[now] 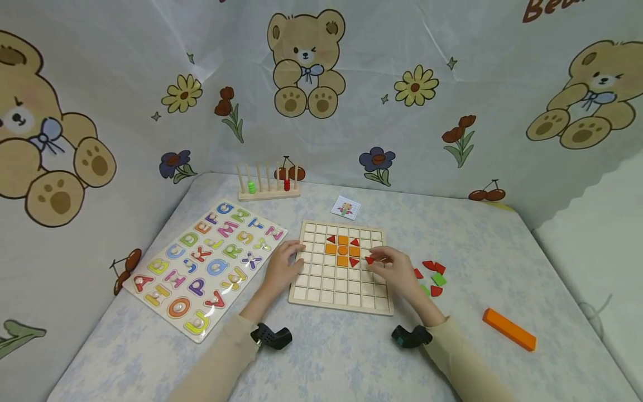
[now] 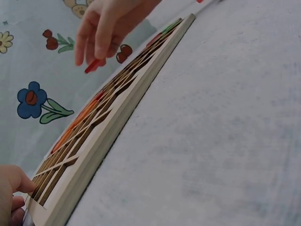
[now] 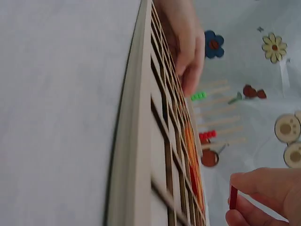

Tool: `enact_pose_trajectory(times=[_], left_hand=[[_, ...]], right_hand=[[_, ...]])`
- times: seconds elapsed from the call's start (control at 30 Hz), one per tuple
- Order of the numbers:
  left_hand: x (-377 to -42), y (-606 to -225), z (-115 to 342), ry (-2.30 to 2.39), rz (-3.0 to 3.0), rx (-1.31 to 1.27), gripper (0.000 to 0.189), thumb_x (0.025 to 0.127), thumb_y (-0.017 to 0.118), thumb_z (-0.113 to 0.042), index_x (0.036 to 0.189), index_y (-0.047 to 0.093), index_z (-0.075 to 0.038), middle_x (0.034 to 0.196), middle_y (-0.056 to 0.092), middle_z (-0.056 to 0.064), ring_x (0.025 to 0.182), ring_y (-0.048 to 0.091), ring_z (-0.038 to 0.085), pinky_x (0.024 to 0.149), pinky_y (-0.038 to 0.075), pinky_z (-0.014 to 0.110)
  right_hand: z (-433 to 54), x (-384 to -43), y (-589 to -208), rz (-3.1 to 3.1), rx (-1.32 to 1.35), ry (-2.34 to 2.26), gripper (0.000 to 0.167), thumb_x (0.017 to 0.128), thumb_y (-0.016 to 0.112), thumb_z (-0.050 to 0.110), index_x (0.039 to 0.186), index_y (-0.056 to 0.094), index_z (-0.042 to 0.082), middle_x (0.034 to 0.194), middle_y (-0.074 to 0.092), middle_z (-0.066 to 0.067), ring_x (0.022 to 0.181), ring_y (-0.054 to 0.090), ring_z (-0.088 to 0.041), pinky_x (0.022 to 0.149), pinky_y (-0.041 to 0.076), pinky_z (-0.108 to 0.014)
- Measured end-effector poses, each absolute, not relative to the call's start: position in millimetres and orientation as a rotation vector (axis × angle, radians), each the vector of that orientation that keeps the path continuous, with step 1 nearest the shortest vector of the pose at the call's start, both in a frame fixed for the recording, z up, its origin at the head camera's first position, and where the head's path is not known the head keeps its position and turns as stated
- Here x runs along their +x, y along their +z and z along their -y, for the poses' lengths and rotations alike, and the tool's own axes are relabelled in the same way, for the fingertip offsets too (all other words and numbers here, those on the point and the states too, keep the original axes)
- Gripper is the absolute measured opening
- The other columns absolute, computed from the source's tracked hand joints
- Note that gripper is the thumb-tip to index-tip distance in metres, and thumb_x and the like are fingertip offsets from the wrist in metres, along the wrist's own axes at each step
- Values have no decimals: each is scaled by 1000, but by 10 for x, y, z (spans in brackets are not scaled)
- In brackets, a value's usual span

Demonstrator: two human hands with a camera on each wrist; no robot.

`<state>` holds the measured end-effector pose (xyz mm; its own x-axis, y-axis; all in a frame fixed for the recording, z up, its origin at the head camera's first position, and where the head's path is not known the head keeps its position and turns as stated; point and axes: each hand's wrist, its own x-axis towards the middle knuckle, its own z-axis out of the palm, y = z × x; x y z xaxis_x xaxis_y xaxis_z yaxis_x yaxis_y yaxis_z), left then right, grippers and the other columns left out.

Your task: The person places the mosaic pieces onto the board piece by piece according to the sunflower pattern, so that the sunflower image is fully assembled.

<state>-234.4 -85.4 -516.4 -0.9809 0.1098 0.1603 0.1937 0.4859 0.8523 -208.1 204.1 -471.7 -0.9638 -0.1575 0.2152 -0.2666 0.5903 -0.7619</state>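
Note:
A wooden grid board [image 1: 341, 290] lies on the table, with orange squares [image 1: 342, 240] and red triangles [image 1: 331, 239] set in its upper middle. My left hand [image 1: 284, 266] rests with curled fingers on the board's left edge [image 2: 70, 188]. My right hand [image 1: 394, 268] pinches a small red triangle piece [image 1: 370, 260] just above the board's right side; the piece [image 3: 233, 197] also shows between thumb and finger in the right wrist view, and under the fingers [image 2: 94, 65] in the left wrist view.
Loose red and green pieces [image 1: 433, 276] lie right of the board. An orange block [image 1: 508, 329] sits further right. An alphabet puzzle [image 1: 206, 265] lies to the left, a peg abacus [image 1: 268, 181] and a small card [image 1: 345, 207] behind. Printed cloth walls enclose the table.

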Motion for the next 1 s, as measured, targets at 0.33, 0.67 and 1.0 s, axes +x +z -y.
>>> enact_pose_trajectory(times=[0.33,0.67,1.0], left_hand=[[-2348,-5167,853,-1538,2632,-267,35,90,64,-9,124,67,-6,140,56,11,136,47,31,118,33,48],[-2344,-5141,864,-1492,2610,-281,35,88,64,-8,123,67,-4,138,57,14,134,49,33,117,34,50],[-2331,-5154,859,-1525,2599,-290,34,89,64,-7,123,67,-3,138,57,14,134,49,33,117,35,50]], right_hand=[[-1336,-2294,-4798,2750,490,1358,35,83,75,-2,117,67,-3,104,70,-16,95,65,-31,84,56,-41],[-1237,-2336,-4875,2732,497,1335,34,81,78,0,114,69,0,104,72,-15,93,65,-27,83,56,-40],[-1243,-2347,-4909,2710,516,1311,31,82,76,0,112,70,-1,104,71,-16,90,65,-27,79,56,-37]])
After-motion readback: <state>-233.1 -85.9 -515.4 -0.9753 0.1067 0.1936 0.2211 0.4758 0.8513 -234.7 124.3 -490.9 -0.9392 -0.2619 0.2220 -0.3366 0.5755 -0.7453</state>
